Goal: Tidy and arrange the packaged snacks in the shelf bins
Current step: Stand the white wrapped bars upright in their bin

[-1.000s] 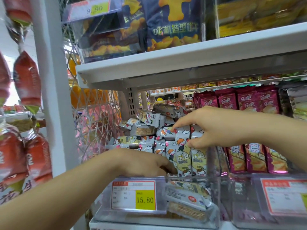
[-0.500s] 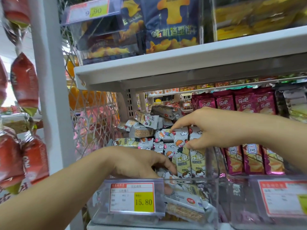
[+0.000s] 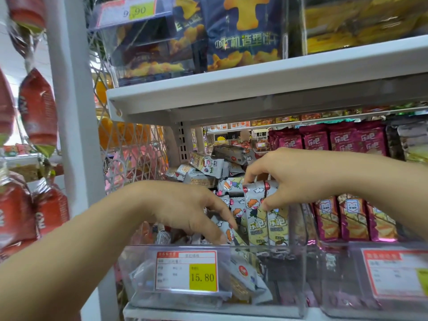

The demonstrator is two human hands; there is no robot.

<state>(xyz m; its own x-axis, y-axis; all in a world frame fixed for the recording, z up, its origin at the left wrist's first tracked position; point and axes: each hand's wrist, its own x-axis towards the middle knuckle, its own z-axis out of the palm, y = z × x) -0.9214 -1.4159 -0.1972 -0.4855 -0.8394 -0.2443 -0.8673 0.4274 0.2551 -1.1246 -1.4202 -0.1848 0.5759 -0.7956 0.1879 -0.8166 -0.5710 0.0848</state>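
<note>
A white metal upright [image 3: 76, 135] stands at the left, with a white wire mesh panel [image 3: 129, 163] behind it. A white shelf board [image 3: 266, 89] spans overhead. A price tag [image 3: 187, 271] with yellow patch reads 15.80

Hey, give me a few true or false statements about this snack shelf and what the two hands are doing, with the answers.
1. The right hand pinches the tops of the upright silver packs. True.
2. The price tag on the clear bin reads 9.90. False: it reads 15.80.
3. The magenta packs stand to the right of the upright silver packs. True.
4. The left hand holds the blue bag. False: its fingers touch a tilted silver pack in the clear bin, and the blue bag sits on the shelf above.
</note>
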